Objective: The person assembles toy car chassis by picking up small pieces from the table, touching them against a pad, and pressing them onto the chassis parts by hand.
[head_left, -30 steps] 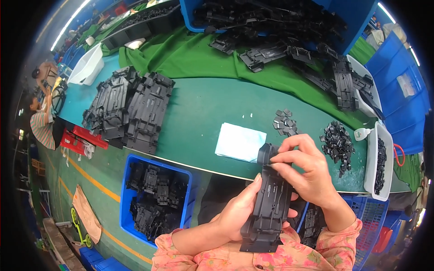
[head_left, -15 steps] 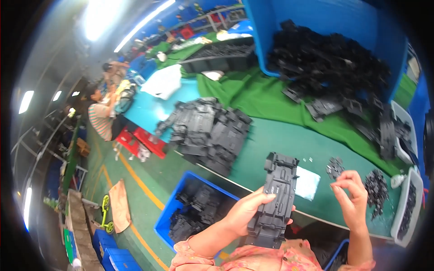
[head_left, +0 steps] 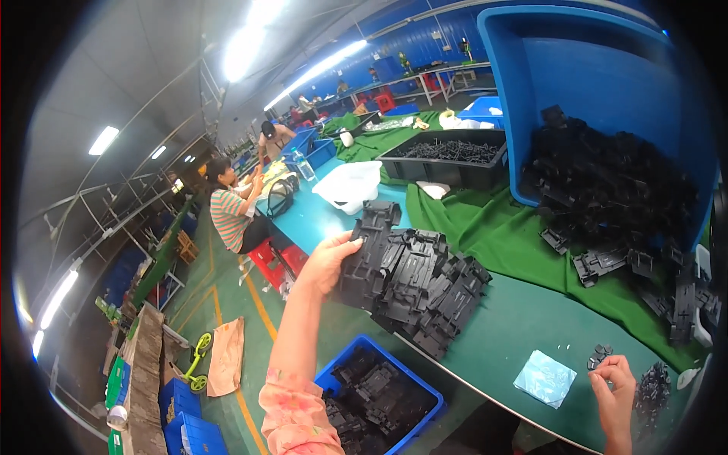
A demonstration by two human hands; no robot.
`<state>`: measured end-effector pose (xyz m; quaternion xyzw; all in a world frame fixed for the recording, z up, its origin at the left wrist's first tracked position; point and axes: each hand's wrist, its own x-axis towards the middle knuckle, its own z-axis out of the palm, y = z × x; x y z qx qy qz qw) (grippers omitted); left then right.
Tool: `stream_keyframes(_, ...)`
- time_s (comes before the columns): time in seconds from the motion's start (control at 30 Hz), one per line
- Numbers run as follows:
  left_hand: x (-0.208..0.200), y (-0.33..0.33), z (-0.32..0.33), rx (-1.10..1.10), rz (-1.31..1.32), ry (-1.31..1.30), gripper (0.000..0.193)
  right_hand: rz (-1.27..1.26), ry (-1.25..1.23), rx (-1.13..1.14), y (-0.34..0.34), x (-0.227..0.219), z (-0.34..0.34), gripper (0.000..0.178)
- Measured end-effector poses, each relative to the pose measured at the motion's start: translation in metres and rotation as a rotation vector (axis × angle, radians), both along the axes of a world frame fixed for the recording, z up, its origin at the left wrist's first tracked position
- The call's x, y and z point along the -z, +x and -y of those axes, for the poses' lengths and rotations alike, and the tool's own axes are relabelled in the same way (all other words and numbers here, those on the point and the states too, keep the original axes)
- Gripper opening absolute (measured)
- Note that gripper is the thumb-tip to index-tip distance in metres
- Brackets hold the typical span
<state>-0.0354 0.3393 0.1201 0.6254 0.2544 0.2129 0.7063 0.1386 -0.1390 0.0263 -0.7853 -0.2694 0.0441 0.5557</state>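
My left hand (head_left: 327, 267) grips a long black moulded plastic part (head_left: 369, 241) by its edge, thumb on top. That part is at the left side of a heap of similar black plastic parts (head_left: 425, 284) at the table's near edge. Over the table's right end my right hand (head_left: 616, 390) is closed, thumb and fingertips together beside a small cluster of little black pieces (head_left: 600, 355). Whatever is between those fingertips cannot be made out. A larger pile of small black pieces (head_left: 654, 385) lies to its right, and a light-blue plastic packet (head_left: 544, 378) to its left.
A large blue bin (head_left: 580, 72) lies tipped, spilling black parts onto green cloth (head_left: 485, 227). Below the table edge stands a blue crate (head_left: 436, 413) holding more parts. Farther back are a black tray (head_left: 425, 173), a white basin (head_left: 345, 186) and a seated person (head_left: 231, 208).
My left hand has carried the black plastic part forward and left, from in front of me to the heap. My right hand has lowered toward the small cluster. The view has shifted.
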Motion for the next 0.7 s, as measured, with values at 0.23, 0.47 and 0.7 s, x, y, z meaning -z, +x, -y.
stream_keyframes(0.23,0.033,0.021,-0.073,-0.054,-0.232,0.111,0.041,0.116,-0.072,-0.128,0.017,-0.008,-0.011,0.01)
stream_keyframes(0.47,0.039,0.064,-0.078,0.062,-0.477,0.25,0.033,0.218,-0.174,-0.093,0.065,-0.012,0.001,0.011)
stream_keyframes(0.7,0.041,0.048,-0.084,-0.103,-0.58,0.561,0.044,0.927,-0.564,0.328,0.156,0.002,-0.005,0.043)
